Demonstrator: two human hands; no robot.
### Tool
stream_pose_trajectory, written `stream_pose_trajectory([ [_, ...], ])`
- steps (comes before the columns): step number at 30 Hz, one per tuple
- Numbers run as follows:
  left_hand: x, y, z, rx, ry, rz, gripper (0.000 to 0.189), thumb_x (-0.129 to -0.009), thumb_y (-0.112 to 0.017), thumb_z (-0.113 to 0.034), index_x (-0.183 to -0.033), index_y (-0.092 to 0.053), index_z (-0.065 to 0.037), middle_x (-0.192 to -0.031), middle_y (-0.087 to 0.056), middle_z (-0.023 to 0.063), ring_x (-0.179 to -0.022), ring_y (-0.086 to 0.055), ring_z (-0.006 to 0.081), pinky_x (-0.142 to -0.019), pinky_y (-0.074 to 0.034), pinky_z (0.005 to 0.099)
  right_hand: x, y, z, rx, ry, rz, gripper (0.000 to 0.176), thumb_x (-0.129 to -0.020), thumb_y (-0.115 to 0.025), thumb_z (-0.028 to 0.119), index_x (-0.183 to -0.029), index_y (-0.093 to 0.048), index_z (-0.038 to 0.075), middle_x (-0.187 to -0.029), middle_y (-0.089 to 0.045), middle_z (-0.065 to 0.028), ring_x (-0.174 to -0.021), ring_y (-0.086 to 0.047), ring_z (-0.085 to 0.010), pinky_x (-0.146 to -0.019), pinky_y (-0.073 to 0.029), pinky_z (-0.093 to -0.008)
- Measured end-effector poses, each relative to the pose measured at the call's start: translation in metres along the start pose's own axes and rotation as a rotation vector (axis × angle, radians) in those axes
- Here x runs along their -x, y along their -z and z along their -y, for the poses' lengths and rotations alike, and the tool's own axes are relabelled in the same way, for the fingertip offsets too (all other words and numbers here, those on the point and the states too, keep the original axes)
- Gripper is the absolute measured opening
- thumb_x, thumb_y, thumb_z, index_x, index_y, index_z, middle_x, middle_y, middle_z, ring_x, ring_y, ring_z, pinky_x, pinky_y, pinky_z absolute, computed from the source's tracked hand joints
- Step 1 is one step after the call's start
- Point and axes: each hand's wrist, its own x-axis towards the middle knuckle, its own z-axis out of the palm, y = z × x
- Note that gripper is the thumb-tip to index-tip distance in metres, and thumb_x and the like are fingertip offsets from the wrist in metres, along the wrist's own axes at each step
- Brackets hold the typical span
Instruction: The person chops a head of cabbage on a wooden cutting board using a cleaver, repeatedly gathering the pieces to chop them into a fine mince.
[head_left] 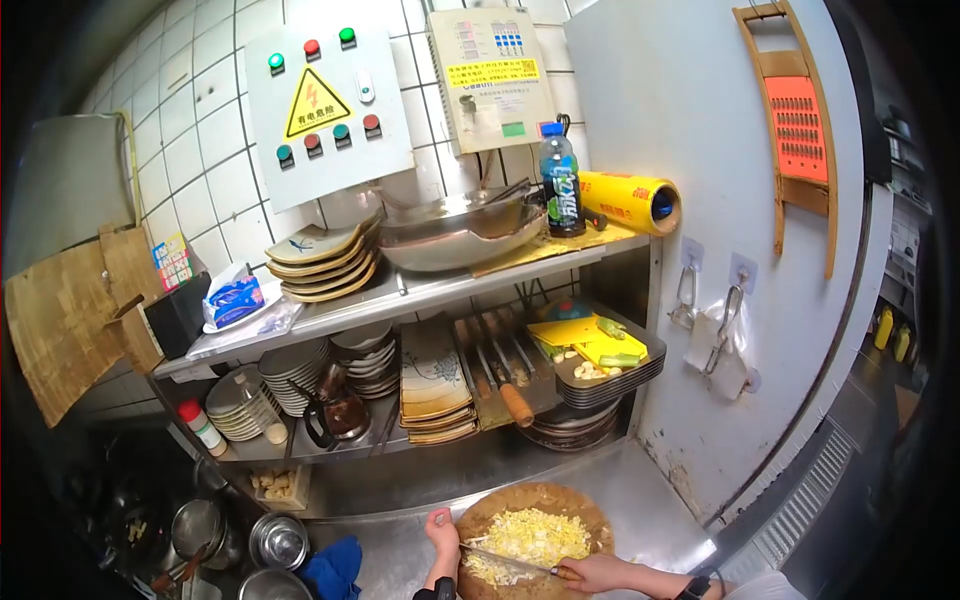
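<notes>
A round wooden chopping board (480,508) rests on the steel counter, with finely chopped pale yellow food (535,535) spread over it. My right hand (597,573) is closed on the wooden handle of a knife (510,560) at the board's lower right. The blade lies low across the chopped food, pointing left. At the board's left edge, my left hand (441,530) is closed near the knife's tip; whether its fingers hold anything is too small to make out.
Above the counter (400,540), a steel shelf (420,285) bears plates, pans, a blue-capped bottle (562,185) and a yellow roll (630,203). Stacked dishes fill the lower shelf. A blue cloth (333,570) and metal bowls (278,542) sit left of the board.
</notes>
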Motion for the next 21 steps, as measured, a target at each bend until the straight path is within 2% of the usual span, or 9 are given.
stream_pose_trajectory([
  [1, 0.007, -0.001, -0.006, 0.047, 0.027, 0.017, 0.002, -0.089, -0.061, -0.007, -0.087, -0.062, -0.007, -0.065, -0.057, 0.0009, -0.059, -0.048, 0.0075, -0.052, -0.038, 0.0276, -0.002, -0.015, -0.018, 0.015, 0.031, -0.033, 0.045, -0.083, -0.065, 0.028, -0.12, -0.051, 0.009, -0.097, -0.061, -0.0225, -0.092, -0.061, -0.0353, -0.078, -0.049, -0.0439],
  [3, 0.005, -0.017, 0.008, -0.047, -0.363, -0.026, 0.004, -0.089, -0.062, -0.01, -0.089, -0.061, -0.005, -0.068, -0.059, 0.0009, -0.065, -0.05, 0.0054, -0.057, -0.041, 0.0243, -0.002, -0.04, -0.047, 0.01, 0.053, -0.028, 0.031, -0.087, -0.061, 0.03, -0.109, -0.052, 0.01, -0.084, -0.06, -0.0171, -0.083, -0.06, -0.0363, -0.069, -0.05, -0.043],
  [5, 0.026, -0.028, -0.035, 0.059, -0.24, 0.149, 0.01, -0.092, -0.061, -0.013, -0.096, -0.059, -0.004, -0.076, -0.06, 0.0018, -0.073, -0.051, 0.0068, -0.061, -0.044, 0.0242, 0.003, -0.062, -0.07, -0.073, 0.219, -0.283, 0.021, -0.088, -0.059, 0.025, -0.097, -0.05, 0.008, -0.078, -0.06, -0.0177, -0.068, -0.059, -0.0385, -0.061, -0.048, -0.0466],
  [6, 0.022, -0.033, -0.029, 0.009, -0.384, 0.123, 0.011, -0.092, -0.06, -0.013, -0.096, -0.059, -0.003, -0.08, -0.06, 0.0028, -0.075, -0.051, 0.0074, -0.063, -0.045, 0.0258, 0.005, -0.061, -0.066, -0.11, 0.229, -0.296, 0.025, -0.087, -0.062, 0.028, -0.094, -0.051, 0.007, -0.078, -0.06, -0.0178, -0.073, -0.06, -0.0379, -0.063, -0.048, -0.0469],
  [11, -0.007, -0.021, 0.005, -0.05, -0.133, 0.024, 0.012, -0.09, -0.06, -0.011, -0.096, -0.063, -0.001, -0.092, -0.067, 0.009, -0.089, -0.058, 0.0161, -0.082, -0.047, 0.0309, 0.007, 0.003, -0.004, -0.081, -0.003, -0.069, 0.03, -0.086, -0.062, 0.027, -0.107, -0.054, 0.007, -0.09, -0.064, -0.0206, -0.086, -0.062, -0.0406, -0.072, -0.049, -0.0477],
  [14, 0.007, -0.024, -0.007, -0.071, -0.214, 0.119, 0.008, -0.091, -0.058, -0.006, -0.097, -0.063, -0.005, -0.086, -0.063, 0.0048, -0.082, -0.054, 0.0114, -0.075, -0.045, 0.0263, 0.004, -0.019, -0.028, -0.15, -0.023, -0.13, 0.031, -0.085, -0.063, 0.024, -0.108, -0.051, 0.006, -0.088, -0.063, -0.0217, -0.083, -0.061, -0.0416, -0.07, -0.049, -0.0471],
  [15, 0.01, -0.036, -0.012, 0.006, -0.36, 0.108, 0.009, -0.091, -0.057, -0.004, -0.098, -0.062, -0.007, -0.075, -0.06, 0.0015, -0.069, -0.049, 0.0068, -0.062, -0.041, 0.0247, 0.008, -0.021, -0.034, -0.179, -0.032, -0.135, 0.032, -0.084, -0.064, 0.023, -0.107, -0.05, 0.006, -0.088, -0.063, -0.0222, -0.082, -0.061, -0.0425, -0.069, -0.049, -0.0465],
  [18, 0.029, -0.045, -0.051, 0.031, -0.178, 0.249, 0.003, -0.094, -0.058, -0.008, -0.095, -0.06, -0.009, -0.054, -0.046, -0.0092, -0.052, -0.033, -0.0004, -0.046, -0.024, 0.0221, 0.014, -0.028, -0.034, -0.217, -0.042, -0.173, 0.032, -0.084, -0.065, 0.022, -0.106, -0.049, 0.006, -0.087, -0.062, -0.0228, -0.08, -0.06, -0.0439, -0.067, -0.049, -0.0466],
  [21, 0.012, -0.04, -0.019, 0.034, -0.053, 0.16, 0.004, -0.094, -0.058, -0.009, -0.096, -0.061, -0.01, -0.059, -0.047, -0.0083, -0.053, -0.034, 0.0006, -0.047, -0.026, 0.0219, 0.013, 0.003, -0.003, -0.174, -0.051, -0.15, 0.031, -0.084, -0.065, 0.021, -0.105, -0.049, 0.006, -0.085, -0.061, -0.0229, -0.078, -0.059, -0.0448, -0.064, -0.047, -0.0484],
])
